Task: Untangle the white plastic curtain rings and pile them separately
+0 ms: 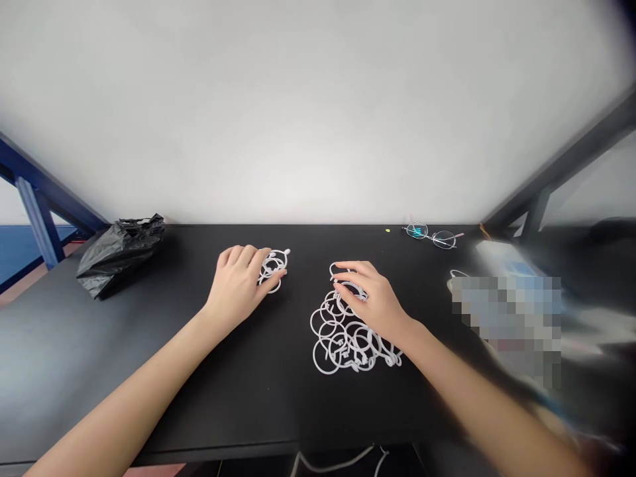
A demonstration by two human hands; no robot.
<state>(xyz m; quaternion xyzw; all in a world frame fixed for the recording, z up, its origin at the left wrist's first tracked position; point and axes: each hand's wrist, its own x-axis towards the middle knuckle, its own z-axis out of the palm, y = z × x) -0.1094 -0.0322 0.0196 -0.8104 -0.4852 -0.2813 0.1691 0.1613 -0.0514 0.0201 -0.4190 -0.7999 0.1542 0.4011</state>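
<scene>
My left hand [237, 281] rests over a small group of white plastic curtain rings [274, 265]. Its thumb stretches out to the right, apart from the fingers, and the back of the hand hides some of the rings. Farther right, my right hand [375, 295] is over the top of a larger loose pile of the same white rings [342, 341]. A single white ring [332, 269] shows at the thumb and curled fingers of that hand, and they appear to hold it. Small knobbed ends show on several rings. My right hand and wrist cover part of the pile.
A crumpled black plastic bag [122, 252] lies at the back left of the black table [223, 391]. Eyeglasses [431, 236] and a tiny yellow bit [387, 230] lie near the wall. On the right is a blurred, partly pixelated light-coloured thing [511, 265]. Cables [332, 467] hang below the front edge.
</scene>
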